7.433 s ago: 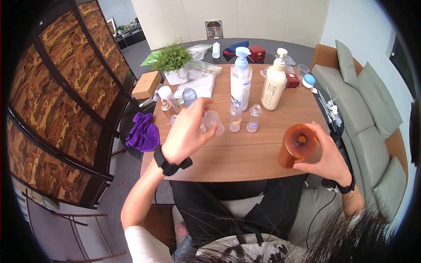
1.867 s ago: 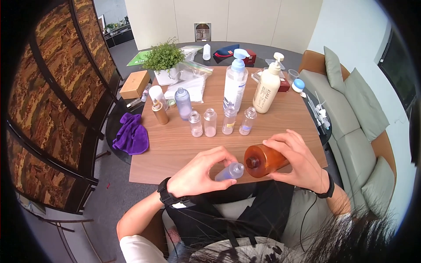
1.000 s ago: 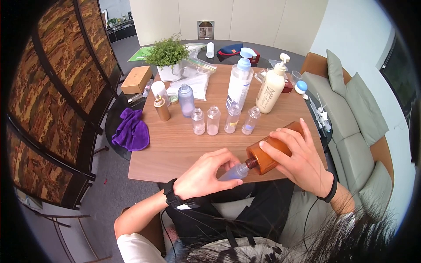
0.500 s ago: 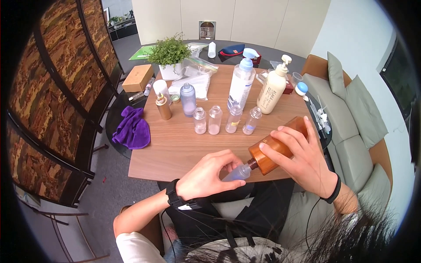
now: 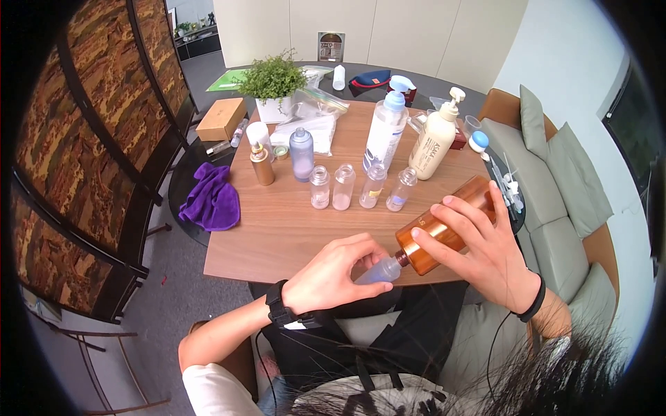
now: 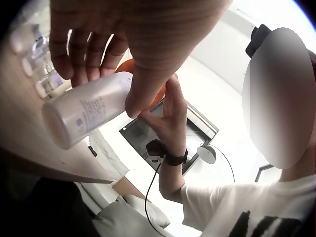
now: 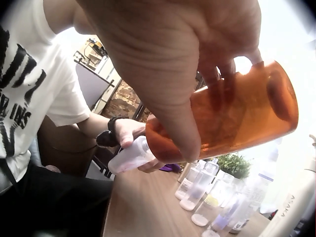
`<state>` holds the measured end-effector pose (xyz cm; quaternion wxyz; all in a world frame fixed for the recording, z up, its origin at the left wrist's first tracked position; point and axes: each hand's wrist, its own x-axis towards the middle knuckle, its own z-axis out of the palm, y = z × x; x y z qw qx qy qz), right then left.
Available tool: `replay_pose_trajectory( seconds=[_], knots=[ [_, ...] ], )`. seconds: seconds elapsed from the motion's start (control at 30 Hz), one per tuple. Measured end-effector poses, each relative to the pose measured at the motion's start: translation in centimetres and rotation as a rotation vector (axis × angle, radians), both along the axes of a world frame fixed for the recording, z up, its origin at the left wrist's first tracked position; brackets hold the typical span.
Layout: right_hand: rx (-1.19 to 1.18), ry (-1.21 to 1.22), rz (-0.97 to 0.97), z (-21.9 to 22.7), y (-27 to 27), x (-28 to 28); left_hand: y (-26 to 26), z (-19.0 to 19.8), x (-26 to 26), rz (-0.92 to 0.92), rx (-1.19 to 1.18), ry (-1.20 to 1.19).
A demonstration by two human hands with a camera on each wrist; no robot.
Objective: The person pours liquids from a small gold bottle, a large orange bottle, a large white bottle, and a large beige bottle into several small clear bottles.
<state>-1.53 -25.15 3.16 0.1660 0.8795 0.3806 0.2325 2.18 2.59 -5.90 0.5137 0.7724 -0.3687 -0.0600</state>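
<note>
My left hand (image 5: 331, 276) grips a small, bluish translucent bottle (image 5: 378, 272) at the table's front edge, thumb on one side and fingers on the other. The left wrist view shows small print on its side and its base pointing away from the palm. In my right hand (image 5: 485, 260) is a larger amber bottle (image 7: 242, 121), tipped so its neck points down and left. Its dark neck meets the small bottle's mouth, and both bottles lean along one slanting line. The right wrist view shows fingers and thumb wrapped round the amber body.
Several small clear bottles (image 5: 343, 187) stand in a row mid-table. Behind are a blue-topped pump bottle (image 5: 383, 139), a cream pump bottle (image 5: 433, 145) and a blue bottle (image 5: 302, 156). Left are a gold bottle (image 5: 262, 166), a plant (image 5: 272, 76) and a purple cloth (image 5: 210, 201).
Earlier, my left hand was over the small bottles, the right holding the amber bottle apart. Both came together at the front edge; the amber bottle tipped onto the small bottle's mouth, then tilted slightly more.
</note>
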Motion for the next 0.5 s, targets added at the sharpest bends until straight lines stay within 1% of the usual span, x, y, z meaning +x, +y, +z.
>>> replay_pose_trajectory(
  seconds=[0.17, 0.27, 0.37, 0.5],
  knots=[
    [0.014, -0.014, 0.023, 0.1, -0.1, 0.1, 0.1, 0.1, 0.0, -0.004, -0.003, -0.023],
    [0.077, 0.091, 0.031, 0.2, -0.6, 0.7, 0.1, 0.1, 0.1, -0.013, -0.014, -0.04],
    [0.168, 0.31, 0.026, 0.6, -0.7, 1.0, 0.2, 0.2, 0.0, -0.02, -0.022, -0.05],
    [0.307, 0.47, 0.022, -0.4, -1.2, 1.5, 0.3, 0.4, 0.1, -0.039, -0.036, -0.06]
  ],
)
